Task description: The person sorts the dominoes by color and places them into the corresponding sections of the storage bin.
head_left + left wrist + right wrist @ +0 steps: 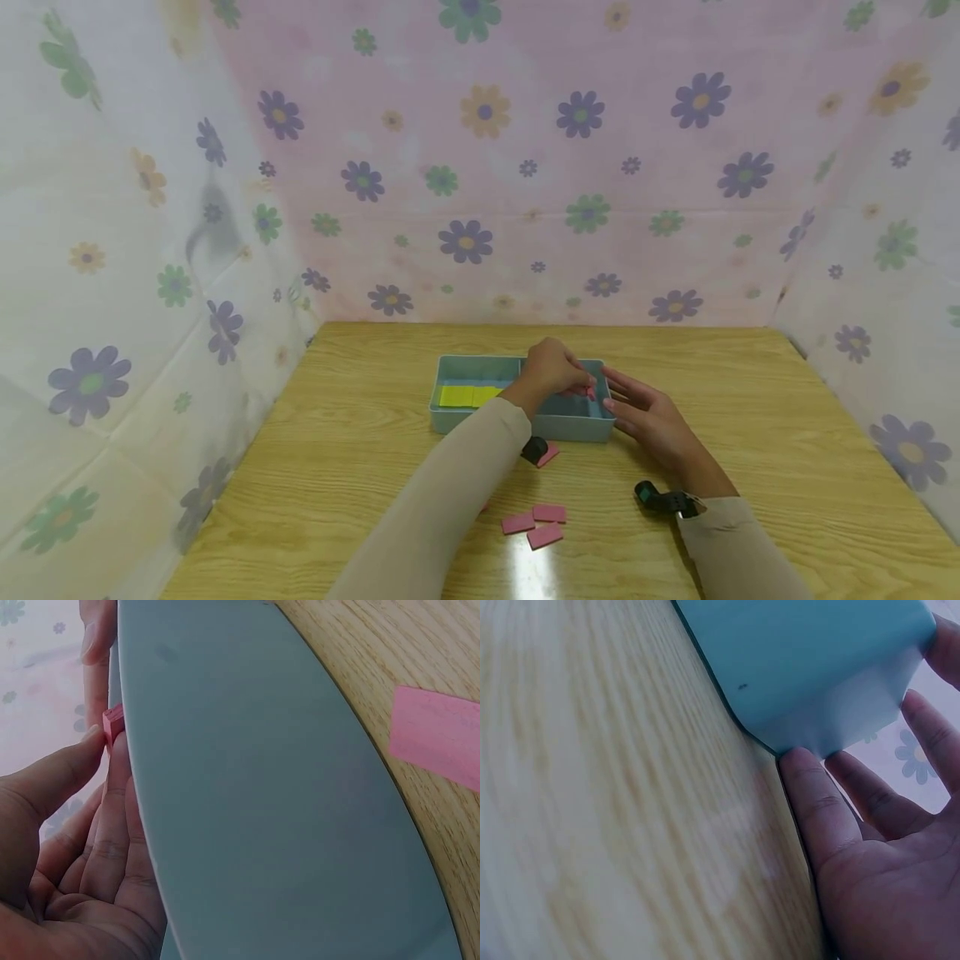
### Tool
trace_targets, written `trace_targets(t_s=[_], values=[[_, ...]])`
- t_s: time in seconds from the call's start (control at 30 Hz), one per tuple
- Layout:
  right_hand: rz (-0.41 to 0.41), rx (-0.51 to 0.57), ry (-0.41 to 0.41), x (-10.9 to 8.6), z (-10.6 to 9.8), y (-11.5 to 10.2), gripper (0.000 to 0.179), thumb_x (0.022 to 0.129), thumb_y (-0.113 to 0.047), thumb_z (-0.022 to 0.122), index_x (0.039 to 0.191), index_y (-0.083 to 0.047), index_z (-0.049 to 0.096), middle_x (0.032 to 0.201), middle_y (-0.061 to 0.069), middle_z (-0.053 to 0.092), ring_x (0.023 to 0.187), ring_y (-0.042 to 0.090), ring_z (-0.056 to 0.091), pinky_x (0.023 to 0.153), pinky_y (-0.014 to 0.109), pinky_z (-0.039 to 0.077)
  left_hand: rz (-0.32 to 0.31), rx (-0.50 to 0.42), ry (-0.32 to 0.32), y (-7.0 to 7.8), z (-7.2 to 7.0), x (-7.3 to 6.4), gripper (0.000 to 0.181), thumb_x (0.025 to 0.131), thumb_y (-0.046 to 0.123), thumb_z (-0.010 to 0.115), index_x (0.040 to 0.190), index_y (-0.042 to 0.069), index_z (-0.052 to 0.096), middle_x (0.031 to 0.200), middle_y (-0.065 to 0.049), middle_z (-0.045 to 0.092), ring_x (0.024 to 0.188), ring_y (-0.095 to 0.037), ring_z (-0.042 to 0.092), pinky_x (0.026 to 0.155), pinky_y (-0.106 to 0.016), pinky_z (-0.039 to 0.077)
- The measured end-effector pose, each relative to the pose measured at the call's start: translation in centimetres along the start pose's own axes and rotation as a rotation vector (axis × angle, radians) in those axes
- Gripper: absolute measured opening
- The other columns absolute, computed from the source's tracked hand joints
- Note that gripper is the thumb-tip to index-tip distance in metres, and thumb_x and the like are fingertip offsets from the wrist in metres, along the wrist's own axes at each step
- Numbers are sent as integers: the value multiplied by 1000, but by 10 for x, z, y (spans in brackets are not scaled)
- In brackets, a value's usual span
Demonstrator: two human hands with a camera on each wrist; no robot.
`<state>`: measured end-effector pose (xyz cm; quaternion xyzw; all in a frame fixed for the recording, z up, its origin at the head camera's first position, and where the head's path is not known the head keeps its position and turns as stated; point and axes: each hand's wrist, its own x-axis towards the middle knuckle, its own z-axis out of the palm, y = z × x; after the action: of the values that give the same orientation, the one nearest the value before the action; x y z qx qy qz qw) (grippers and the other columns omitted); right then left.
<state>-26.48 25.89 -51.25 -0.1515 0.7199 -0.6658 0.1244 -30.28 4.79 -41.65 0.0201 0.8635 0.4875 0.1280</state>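
A blue-green divided box [573, 428] stands on the wooden table. My left hand [551, 371] reaches over its front wall into the right compartment. Between thumb and fingers it pinches a small pink block [112, 721], seen end-on just beyond the rim in the left wrist view. Yellow blocks [456, 397] lie side by side in the left compartment, partly covered by my left forearm. At the box's right end is my right hand [656, 425], its fingers spread and fairly straight. In the right wrist view, its fingertips [801, 761] touch the end wall near the base.
Several flat pink blocks [544, 536] lie loose on the table [360, 450] in front of the box. Another pink block [550, 454] is close to the front wall, beside the left wrist camera [535, 449]. Flowered cloth [525, 192] hangs behind and at both sides.
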Motion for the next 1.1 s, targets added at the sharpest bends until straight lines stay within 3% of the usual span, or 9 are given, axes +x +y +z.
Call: trace_targets(t_s=[0.2,0.33,0.43,0.5,0.67,0.8,0.97,1.1], values=[[27,-30,19,1,3,-2,64,106,-29,61,164,-28,33,168,17,29,150,31,40,108,38,52,-6,4,-5,-1,-2,0,11,85,12,87,79,4,82,73,-9,77,82,-28,79,80,-44,64],[25,-3,22,2,4,-3,65,106,-27,62,164,-26,33,169,17,28,152,39,34,105,32,53,-14,28,-11,-2,-2,1,16,90,18,83,83,4,82,78,-10,79,82,-27,79,80,-43,64],[20,31,14,2,3,-2,65,106,-24,61,164,-23,32,169,18,26,151,36,36,101,26,54,-52,118,-35,-3,-1,2,31,96,33,76,96,3,81,80,-6,78,83,-25,76,82,-41,62],[13,42,8,2,2,-2,65,107,-23,61,165,-21,31,170,19,24,150,34,37,100,24,54,-92,126,-80,-5,0,3,45,99,43,69,116,2,76,86,-7,75,84,-26,73,86,-42,59],[-1,46,1,1,1,-1,66,107,-21,59,165,-18,29,170,21,23,151,35,36,100,23,53,-179,-16,-193,-8,6,6,70,103,56,57,151,5,52,114,-15,70,87,-29,70,89,-47,59],[-6,44,-2,0,1,-1,66,107,-21,59,165,-18,28,170,21,23,152,40,32,100,23,53,-186,-90,-234,-10,11,6,72,104,60,50,151,6,52,125,-18,66,93,-32,70,87,-46,60],[-2,55,1,0,2,-2,67,107,-22,60,166,-17,27,170,21,24,152,40,32,101,23,52,-183,-128,-240,-9,16,6,73,104,63,45,148,6,56,116,-18,68,93,-33,70,87,-46,60],[-2,53,7,0,1,-2,67,107,-22,60,165,-19,29,169,21,25,150,31,39,101,23,53,-183,-134,-235,-7,17,5,77,102,68,43,149,9,55,115,-19,69,93,-33,71,86,-45,61]])
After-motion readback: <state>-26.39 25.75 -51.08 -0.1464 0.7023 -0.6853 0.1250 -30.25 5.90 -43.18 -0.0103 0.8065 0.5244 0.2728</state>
